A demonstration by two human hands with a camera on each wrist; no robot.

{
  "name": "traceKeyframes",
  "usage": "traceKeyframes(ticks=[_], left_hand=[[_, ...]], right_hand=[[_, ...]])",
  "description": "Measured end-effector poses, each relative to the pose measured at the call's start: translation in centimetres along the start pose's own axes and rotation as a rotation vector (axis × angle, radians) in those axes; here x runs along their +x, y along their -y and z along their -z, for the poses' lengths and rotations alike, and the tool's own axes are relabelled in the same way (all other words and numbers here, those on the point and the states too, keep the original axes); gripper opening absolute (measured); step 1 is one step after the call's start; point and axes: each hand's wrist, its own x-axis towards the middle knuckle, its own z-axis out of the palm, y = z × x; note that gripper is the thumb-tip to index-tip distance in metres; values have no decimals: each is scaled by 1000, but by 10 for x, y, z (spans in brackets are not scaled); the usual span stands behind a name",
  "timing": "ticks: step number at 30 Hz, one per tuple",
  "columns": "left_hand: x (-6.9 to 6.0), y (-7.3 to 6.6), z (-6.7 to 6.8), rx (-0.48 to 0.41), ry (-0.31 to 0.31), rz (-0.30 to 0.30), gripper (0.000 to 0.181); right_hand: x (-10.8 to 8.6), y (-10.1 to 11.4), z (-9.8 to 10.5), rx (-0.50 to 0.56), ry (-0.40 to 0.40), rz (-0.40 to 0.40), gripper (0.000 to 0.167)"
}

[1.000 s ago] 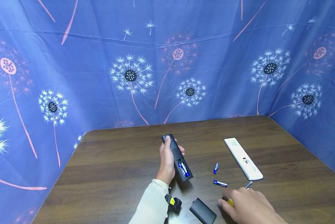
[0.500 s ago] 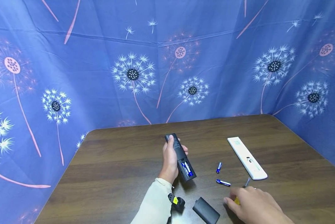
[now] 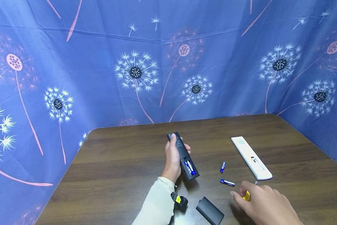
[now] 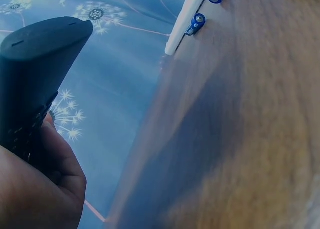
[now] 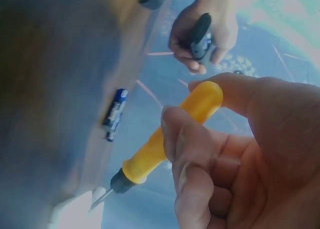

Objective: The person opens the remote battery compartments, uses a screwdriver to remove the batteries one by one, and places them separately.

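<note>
My left hand (image 3: 172,161) grips a black remote control (image 3: 182,150), its back turned up. The remote's battery compartment is uncovered, with blue-and-white batteries (image 3: 189,167) lying in it. In the right wrist view, my right hand (image 5: 215,154) holds a yellow-handled screwdriver (image 5: 155,151) between thumb and fingers, its metal shaft pointing away from the palm. The head view shows only a bit of that handle, as the hand covers the rest. Two loose blue batteries, one upper (image 3: 223,167) and one lower (image 3: 227,182), lie on the table left of a white remote-shaped piece (image 3: 251,157).
A black battery cover (image 3: 209,211) lies near the table's front, left of my right hand. The brown wooden table (image 3: 115,175) meets a blue dandelion-print cloth (image 3: 101,78) at the back and sides. A black wrist strap (image 3: 181,201) sits by my left sleeve.
The head view has shifted slightly, so everything sits a little further right. My right hand has turned a bit with the screwdriver, whose shaft is now mostly hidden. My left hand keeps holding the remote.
</note>
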Motion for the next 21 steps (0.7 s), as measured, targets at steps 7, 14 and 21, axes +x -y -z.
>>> traceKeyframes(ticks=[7, 14, 21], left_hand=[[2, 0, 2, -1, -17, -16, 52], [5, 0, -2, -25, -7, -26, 49], [3, 3, 2, -2, 12, -42, 49]], right_hand=[[-4, 3, 10, 35, -134, 72, 30], [5, 5, 26, 209, -451, 327, 38], [26, 20, 29, 419, -479, 364, 31]])
